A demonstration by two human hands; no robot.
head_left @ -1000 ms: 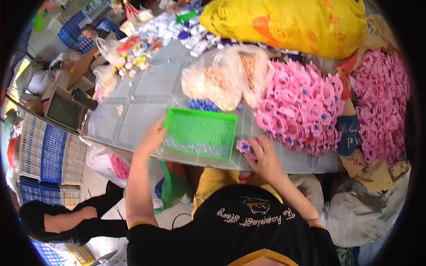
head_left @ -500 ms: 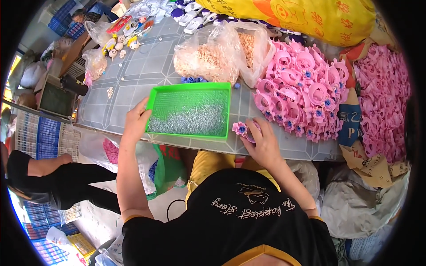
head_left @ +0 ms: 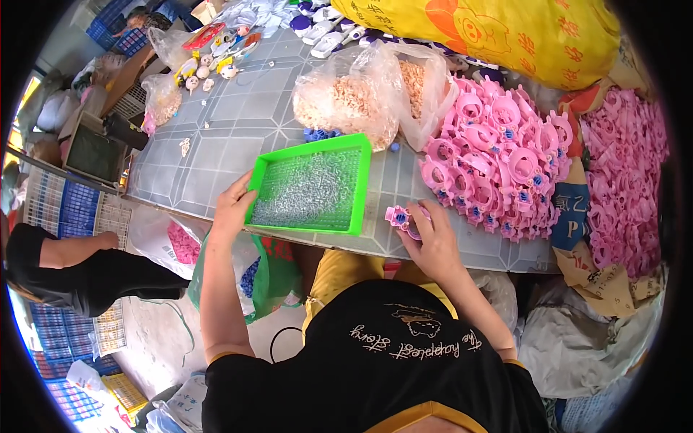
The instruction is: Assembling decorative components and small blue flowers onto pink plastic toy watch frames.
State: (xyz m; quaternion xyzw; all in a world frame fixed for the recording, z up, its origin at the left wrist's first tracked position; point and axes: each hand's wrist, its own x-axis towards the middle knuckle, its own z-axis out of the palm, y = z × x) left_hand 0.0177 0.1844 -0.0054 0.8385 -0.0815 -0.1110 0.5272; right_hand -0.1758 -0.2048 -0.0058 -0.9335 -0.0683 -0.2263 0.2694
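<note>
My left hand (head_left: 234,208) grips the left wall of a shallow green plastic tray (head_left: 307,229), thumb on the inner side. The tray sits tilted at the table's near edge. Small silvery metal pieces (head_left: 303,189), too fine to make out singly, lie heaped over its left and middle part. To the right of the tray, my right hand (head_left: 437,249) is closed around a pink plastic ring-shaped part (head_left: 398,216) with a blue piece on it, close to the tabletop. Beyond that hand rises a large pile of similar pink parts (head_left: 498,155), many with blue pieces.
Clear bags of small beige pieces (head_left: 346,101) stand behind the tray, beside some blue bits (head_left: 321,134). A yellow sack (head_left: 498,36) lies at the back. More pink parts (head_left: 624,173) fill a sack at right. Another person (head_left: 79,267) stands at left.
The tray has turned and tilted under my left hand. The metal pieces inside have slid from its near right side toward the left and middle. My right hand still holds the pink part.
</note>
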